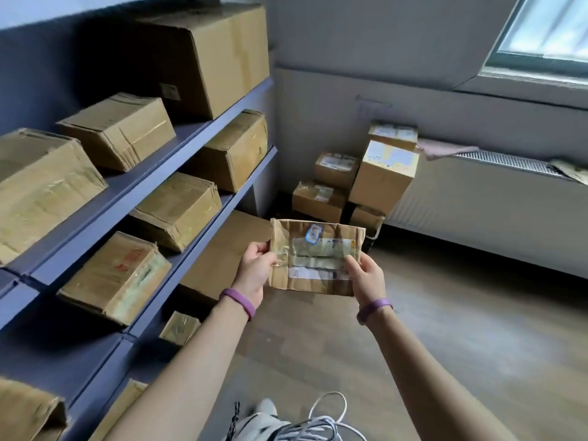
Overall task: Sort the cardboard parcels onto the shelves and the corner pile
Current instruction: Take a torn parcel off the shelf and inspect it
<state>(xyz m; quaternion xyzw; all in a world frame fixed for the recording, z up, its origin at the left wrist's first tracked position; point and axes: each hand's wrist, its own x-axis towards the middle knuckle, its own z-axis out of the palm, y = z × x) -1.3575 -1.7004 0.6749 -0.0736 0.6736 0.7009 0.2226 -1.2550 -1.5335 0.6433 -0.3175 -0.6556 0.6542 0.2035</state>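
Shelves (pixel 149 198): blue-grey, along left wall, several tiers, taped cardboard boxes on each tier.
Floor (pixel 445 329): brown, wood-look.
Radiator (pixel 477 198): white, on right wall below window (pixel 547 33); cloth (pixel 445 149) draped over the end nearest the corner.
Big box (pixel 210 55): top tier, far end, largest on the shelves.
Corner pile (pixel 369 176): labelled boxes stacked on floor in far corner, between shelf end and radiator; tallest stack on its right side.
Parcel (pixel 318 259): flat, creased cardboard, held up in mid-air ahead of the body, beside lower shelf tiers, well apart from corner pile; label side towards camera, blue sticker (pixel 314 233) near top edge.
Cable (pixel 311 421): white, looped, at bottom edge of view.
Left hand (pixel 257 268): gripping parcel's left edge, thumb on front face, fingers behind.
Right hand (pixel 366 275): gripping parcel's right edge, thumb on front face, fingers behind.
Wristbands (pixel 238 302): purple, one per wrist.
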